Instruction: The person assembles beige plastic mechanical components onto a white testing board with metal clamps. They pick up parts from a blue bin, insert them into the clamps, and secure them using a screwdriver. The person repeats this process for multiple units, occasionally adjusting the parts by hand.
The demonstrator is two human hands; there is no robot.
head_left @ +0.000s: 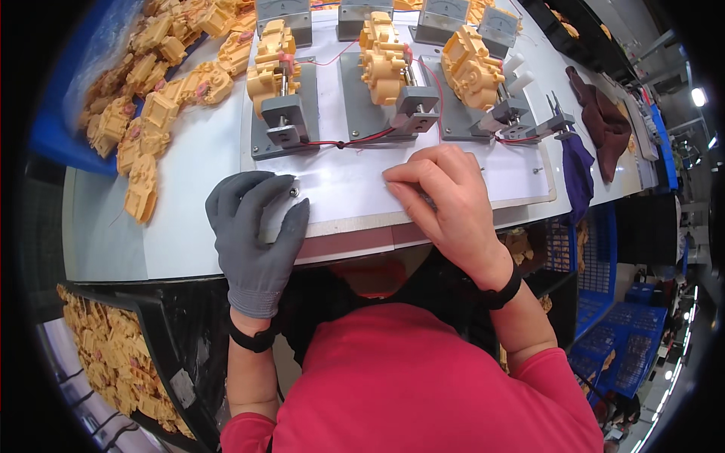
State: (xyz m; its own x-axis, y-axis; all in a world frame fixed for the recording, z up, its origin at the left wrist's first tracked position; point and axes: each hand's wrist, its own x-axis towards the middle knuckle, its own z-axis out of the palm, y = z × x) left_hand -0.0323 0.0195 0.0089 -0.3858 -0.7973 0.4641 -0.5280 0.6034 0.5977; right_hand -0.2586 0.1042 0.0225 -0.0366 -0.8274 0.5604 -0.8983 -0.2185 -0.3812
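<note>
My left hand point(257, 223), in a grey glove, rests at the front left of a white-topped board point(347, 192). Its thumb and curved fingers are apart, around a small bolt head point(294, 192) set in the board. Bare and a little farther right, my right hand point(449, 200) hovers over the board with thumb and forefinger pinched; anything between the tips is too small to make out. Beyond the hands stand grey fixtures holding yellow plastic gear housings: a left housing point(272, 72), a middle housing point(383, 60) and a right housing point(472, 68). Red and black wires point(343, 143) link the fixtures.
Analog meters point(445, 19) line the back. Many yellow housings point(155, 117) are heaped at left, spilling from a blue bin point(57, 124); another heap point(113, 355) lies below. At right are a grey fixture with prongs point(559, 121), a purple cloth point(578, 174) and a brown cloth point(604, 121).
</note>
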